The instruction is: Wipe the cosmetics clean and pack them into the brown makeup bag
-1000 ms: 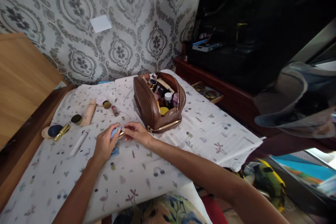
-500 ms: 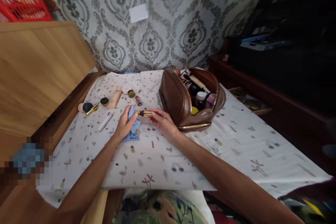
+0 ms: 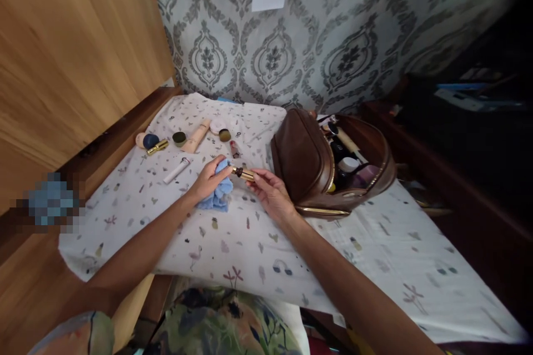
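My left hand (image 3: pixel 205 182) is closed on a crumpled light-blue cloth (image 3: pixel 217 199), with the cloth against one end of a gold cosmetic tube with a dark band (image 3: pixel 241 172), which looks like a lipstick. The other end is pinched between the fingers of my right hand (image 3: pixel 272 194). Both hands are just above the patterned white cloth. To the right of my right hand stands an open brown makeup bag (image 3: pixel 303 152), filled with several bottles, jars and tubes. Behind my left hand lies a small reddish tube (image 3: pixel 235 149), and to its left a slim white tube (image 3: pixel 177 170).
A beige squeeze tube (image 3: pixel 197 136), a dark green-lidded jar (image 3: pixel 179 138), a gold tube (image 3: pixel 157 147) and a dark blue round item (image 3: pixel 150 141) lie at the back left. A wooden panel (image 3: pixel 91 39) rises on the left. The patterned wall (image 3: pixel 270 61) stands behind.
My view has tilted and shifted, so the table items appear elsewhere in the picture. Both hands keep the gold tube and blue cloth between them, with little other visible change.
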A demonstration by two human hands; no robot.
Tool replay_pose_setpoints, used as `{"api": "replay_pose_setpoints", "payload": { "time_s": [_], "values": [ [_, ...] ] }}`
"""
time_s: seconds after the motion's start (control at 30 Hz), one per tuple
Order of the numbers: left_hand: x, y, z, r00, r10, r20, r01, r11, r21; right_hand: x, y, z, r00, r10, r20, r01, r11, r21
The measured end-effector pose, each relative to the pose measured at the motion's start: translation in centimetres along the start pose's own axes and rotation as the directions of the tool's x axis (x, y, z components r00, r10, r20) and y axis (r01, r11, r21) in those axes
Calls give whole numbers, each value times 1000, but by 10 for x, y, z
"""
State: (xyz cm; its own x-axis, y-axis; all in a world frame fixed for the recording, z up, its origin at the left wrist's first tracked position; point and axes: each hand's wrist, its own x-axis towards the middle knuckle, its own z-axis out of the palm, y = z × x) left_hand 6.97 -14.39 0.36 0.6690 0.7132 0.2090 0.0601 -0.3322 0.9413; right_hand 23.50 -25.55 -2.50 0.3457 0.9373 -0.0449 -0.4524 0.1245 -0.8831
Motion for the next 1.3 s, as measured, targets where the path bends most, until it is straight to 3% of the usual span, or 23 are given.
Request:
{"api": "replay_pose_setpoints", "payload": {
  "time_s": [0.3,0.47,0.53,0.63,0.73,0.8,0.9,0.97,1.1,1.23,1.3],
  "values": [
    [-1,4,0,999,-46,14,47,995,-92,-4,-3,1,985,158,63,-155,987,-48],
    [-5,8,6,991,-62,-116,59,998,-25,-10,-3,7,948,226,226,-209,973,-96],
    [-9,9,12,990,-83,-111,85,996,8,-12,1,9,929,227,292,-197,972,-131],
    [-15,13,23,994,-78,-76,81,996,44,-11,8,10,934,156,321,-125,985,-117],
    [-20,17,35,992,-50,-116,71,980,187,-7,15,9,958,41,285,-41,999,-5],
    [-22,18,43,997,-8,-74,28,962,271,-4,20,8,972,-16,236,6,999,43],
    [-23,16,48,1000,-12,5,9,939,345,-1,28,8,984,-49,171,42,998,39],
    [-21,13,47,999,-48,-15,50,933,356,0,32,10,982,-54,184,51,998,20],
    [-17,13,45,990,-64,-126,101,942,321,-4,25,14,978,-84,193,115,981,-155],
    [-20,19,46,960,-56,-275,123,965,233,-23,-4,13,966,-218,141,260,796,-547],
    [-24,21,46,942,-70,-327,157,956,248,-34,-20,14,959,-260,112,272,740,-615]
  ]
}}
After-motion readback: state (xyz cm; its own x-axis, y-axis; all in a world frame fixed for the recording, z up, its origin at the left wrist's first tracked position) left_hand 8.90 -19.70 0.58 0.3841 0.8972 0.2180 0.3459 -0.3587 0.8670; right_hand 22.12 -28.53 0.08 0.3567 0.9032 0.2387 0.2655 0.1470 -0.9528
